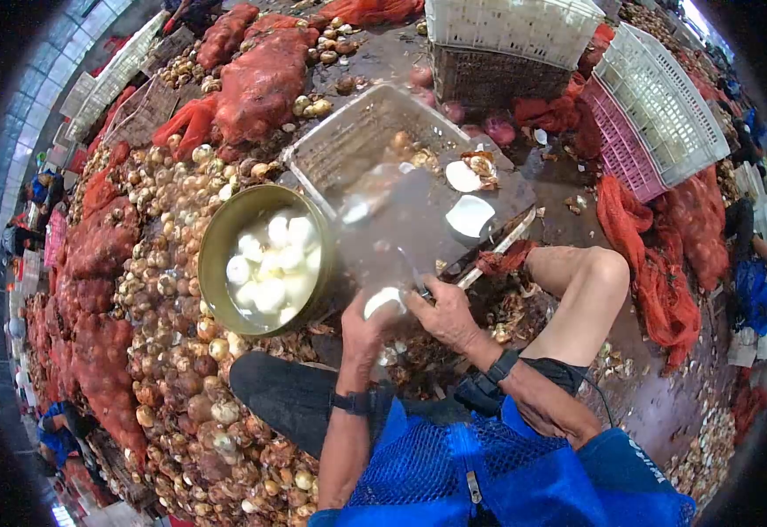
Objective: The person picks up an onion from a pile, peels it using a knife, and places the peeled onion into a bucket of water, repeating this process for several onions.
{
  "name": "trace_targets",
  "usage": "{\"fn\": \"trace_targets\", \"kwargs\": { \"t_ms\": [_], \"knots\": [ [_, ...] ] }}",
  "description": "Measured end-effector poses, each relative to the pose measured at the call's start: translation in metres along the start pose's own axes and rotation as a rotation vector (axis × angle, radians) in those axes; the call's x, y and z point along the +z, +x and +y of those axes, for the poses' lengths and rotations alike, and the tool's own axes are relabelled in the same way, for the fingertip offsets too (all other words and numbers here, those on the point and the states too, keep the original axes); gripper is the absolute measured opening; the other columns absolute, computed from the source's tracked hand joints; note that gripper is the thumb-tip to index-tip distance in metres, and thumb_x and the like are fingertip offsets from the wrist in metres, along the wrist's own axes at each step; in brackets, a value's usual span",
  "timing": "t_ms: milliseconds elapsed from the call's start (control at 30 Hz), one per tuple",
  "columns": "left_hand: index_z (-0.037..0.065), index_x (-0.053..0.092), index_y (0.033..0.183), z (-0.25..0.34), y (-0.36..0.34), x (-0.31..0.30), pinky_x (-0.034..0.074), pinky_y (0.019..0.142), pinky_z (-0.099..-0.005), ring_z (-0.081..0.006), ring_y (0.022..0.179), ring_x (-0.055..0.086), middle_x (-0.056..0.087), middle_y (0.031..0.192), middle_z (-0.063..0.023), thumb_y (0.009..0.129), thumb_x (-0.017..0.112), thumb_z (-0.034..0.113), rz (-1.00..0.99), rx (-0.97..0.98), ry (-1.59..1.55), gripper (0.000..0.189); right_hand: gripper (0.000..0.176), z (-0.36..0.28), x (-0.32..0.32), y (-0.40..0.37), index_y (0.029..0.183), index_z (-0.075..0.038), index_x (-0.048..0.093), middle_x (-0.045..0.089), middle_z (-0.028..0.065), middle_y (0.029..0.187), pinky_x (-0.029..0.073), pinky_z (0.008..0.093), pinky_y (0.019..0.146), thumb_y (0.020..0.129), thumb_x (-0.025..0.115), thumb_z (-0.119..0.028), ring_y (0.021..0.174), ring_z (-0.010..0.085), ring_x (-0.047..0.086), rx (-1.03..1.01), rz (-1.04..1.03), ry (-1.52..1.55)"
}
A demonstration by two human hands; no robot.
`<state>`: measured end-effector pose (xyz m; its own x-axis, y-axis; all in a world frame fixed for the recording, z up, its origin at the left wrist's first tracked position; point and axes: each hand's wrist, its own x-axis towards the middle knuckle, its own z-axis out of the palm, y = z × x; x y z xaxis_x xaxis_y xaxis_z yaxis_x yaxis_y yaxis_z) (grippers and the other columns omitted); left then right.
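My left hand [363, 331] is closed around a peeled white onion [385, 303], low in front of my body. Just right of it, my right hand [447, 318] grips a small knife [417, 279], its fingers close to the onion. A smudge across the middle of the picture blurs the blade. To the left stands an olive-coloured bucket [211, 285] with several peeled onions [271, 294] in liquid. Beyond my hands, white onion pieces [470, 216] and dry skins [482, 165] lie on a dark surface beside a dirty plastic crate [309, 180].
Unpeeled onions [181, 351] cover the floor to the left, with red mesh sacks [260, 88] around them. White crates [515, 31] and a pink crate [616, 140] stand ahead and right. An empty red net [656, 272] lies beyond my bent knee [599, 272]. Other people are at the edges.
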<state>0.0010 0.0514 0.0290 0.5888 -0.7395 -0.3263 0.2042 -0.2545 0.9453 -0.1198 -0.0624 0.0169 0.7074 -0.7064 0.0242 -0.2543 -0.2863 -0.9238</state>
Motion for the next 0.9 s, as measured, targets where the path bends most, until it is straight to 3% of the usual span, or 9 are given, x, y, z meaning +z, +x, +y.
{"fn": "trace_targets", "kwargs": {
  "t_ms": [167,267,333,400,433,467,533,633,900],
  "knots": [
    [-0.002,0.059,0.118,-0.013,-0.006,0.003,0.048,0.083,-0.0289,-0.0155,0.095,0.058,0.063,0.105,-0.0085,0.082,0.067,0.025,0.053,0.003,-0.119,0.046,0.034,0.009,0.007,-0.001,0.106,0.003,0.060,0.065,0.0243,0.078,0.052,0.0428,0.066,0.089,0.062,-0.027,0.072,0.0376,0.066,0.004,-0.054,-0.039],
    [-0.001,0.060,0.119,-0.009,-0.007,0.004,0.048,0.084,-0.0289,-0.0152,0.094,0.058,0.063,0.106,-0.0085,0.084,0.065,0.024,0.051,0.029,-0.119,0.043,0.030,0.013,0.008,-0.001,0.108,-0.001,0.062,0.066,0.0213,0.083,0.053,0.0368,0.064,0.088,0.064,-0.024,0.077,0.0285,0.068,-0.150,-0.026,-0.160],
    [-0.001,0.060,0.119,-0.022,-0.002,-0.003,0.047,0.085,-0.0289,-0.0155,0.095,0.058,0.062,0.108,-0.0089,0.085,0.064,0.024,0.085,0.080,-0.070,0.042,0.034,-0.011,0.000,0.003,0.110,0.000,0.061,0.067,0.0170,0.083,0.053,0.0349,0.061,0.089,0.064,-0.026,0.071,0.0213,0.067,0.186,-0.085,0.015],
    [-0.002,0.059,0.121,-0.015,0.000,0.001,0.048,0.087,-0.0315,-0.0203,0.100,0.060,0.064,0.111,-0.0132,0.085,0.064,0.020,0.087,0.101,-0.038,0.042,0.037,-0.010,0.003,0.003,0.108,0.005,0.060,0.067,0.0240,0.088,0.053,0.0423,0.070,0.090,0.061,-0.026,0.075,0.0312,0.067,0.113,-0.042,0.080],
    [-0.002,0.058,0.123,-0.002,-0.003,0.000,0.048,0.089,-0.0314,-0.0200,0.102,0.059,0.064,0.112,-0.0129,0.086,0.062,0.018,0.074,0.162,0.076,0.042,0.040,-0.015,-0.001,0.001,0.110,0.005,0.061,0.068,0.0193,0.092,0.053,0.0409,0.076,0.089,0.064,-0.028,0.081,0.0259,0.066,0.257,-0.081,0.264],
    [-0.002,0.058,0.124,-0.004,-0.002,0.000,0.048,0.090,-0.0317,-0.0201,0.102,0.059,0.063,0.113,-0.0134,0.086,0.061,0.017,0.035,0.131,0.014,0.043,0.041,-0.026,-0.008,0.007,0.111,0.005,0.061,0.068,0.0142,0.089,0.054,0.0370,0.072,0.088,0.066,-0.030,0.078,0.0203,0.065,0.481,-0.183,0.351],
    [-0.002,0.056,0.127,0.007,-0.003,-0.002,0.048,0.089,-0.0314,-0.0200,0.102,0.060,0.063,0.117,-0.0138,0.086,0.061,0.017,-0.011,0.171,0.185,0.046,0.046,-0.008,-0.006,0.003,0.110,0.005,0.061,0.066,0.0135,0.085,0.053,0.0306,0.056,0.089,0.066,-0.036,0.065,0.0137,0.062,0.398,-0.193,0.442],
    [-0.005,0.053,0.130,0.005,0.001,-0.004,0.048,0.090,-0.0342,-0.0219,0.105,0.059,0.061,0.120,-0.0148,0.083,0.064,0.017,-0.115,0.189,0.180,0.053,0.053,-0.006,-0.009,0.006,0.112,0.008,0.060,0.066,0.0145,0.092,0.051,0.0324,0.072,0.085,0.068,-0.037,0.083,0.0168,0.061,0.324,-0.157,0.232],
    [-0.005,0.049,0.133,-0.021,0.012,0.003,0.047,0.089,-0.0340,-0.0240,0.107,0.056,0.056,0.124,-0.0176,0.083,0.058,0.019,0.002,0.210,0.003,0.057,0.048,0.021,0.010,0.023,0.101,0.007,0.058,0.062,0.0288,0.084,0.049,0.0459,0.072,0.082,0.066,-0.036,0.081,0.0403,0.063,0.104,0.041,-0.011]
  ]
}}
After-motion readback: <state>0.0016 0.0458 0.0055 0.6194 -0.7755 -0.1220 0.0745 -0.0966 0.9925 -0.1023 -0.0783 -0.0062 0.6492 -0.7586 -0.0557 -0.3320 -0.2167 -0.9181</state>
